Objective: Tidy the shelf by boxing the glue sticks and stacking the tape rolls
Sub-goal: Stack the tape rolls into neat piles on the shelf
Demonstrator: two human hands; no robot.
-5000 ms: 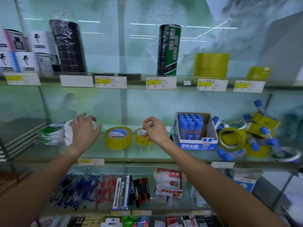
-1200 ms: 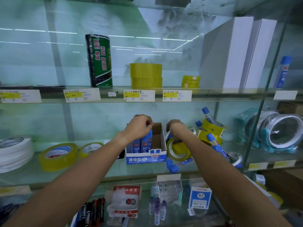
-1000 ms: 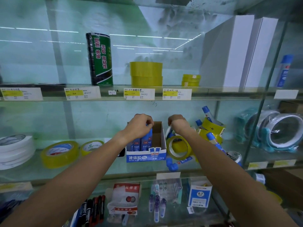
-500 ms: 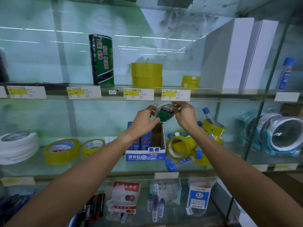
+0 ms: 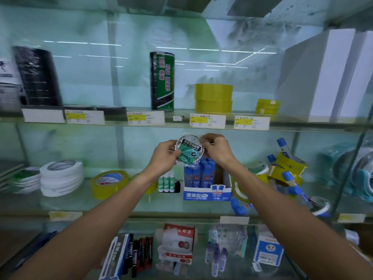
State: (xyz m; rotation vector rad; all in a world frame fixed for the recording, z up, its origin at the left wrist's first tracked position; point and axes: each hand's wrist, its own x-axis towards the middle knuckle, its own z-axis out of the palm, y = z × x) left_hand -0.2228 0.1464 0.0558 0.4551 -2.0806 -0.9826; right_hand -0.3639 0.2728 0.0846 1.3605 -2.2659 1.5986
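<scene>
Middle glass shelf (image 5: pixel 121 207), left to right: white tape stack (image 5: pixel 62 178); yellow tape roll (image 5: pixel 110 183); left hand (image 5: pixel 164 156) and right hand (image 5: pixel 217 149), both pinching one green-labelled tape roll (image 5: pixel 189 151) held above the blue glue stick box (image 5: pixel 206 187); loose glue sticks (image 5: pixel 288 180) among yellow rolls.

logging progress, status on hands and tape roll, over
Both hands, left and right, grip the green-label tape roll above the glue box. Loose glue sticks and yellow rolls piled right. Nothing in the way.
</scene>
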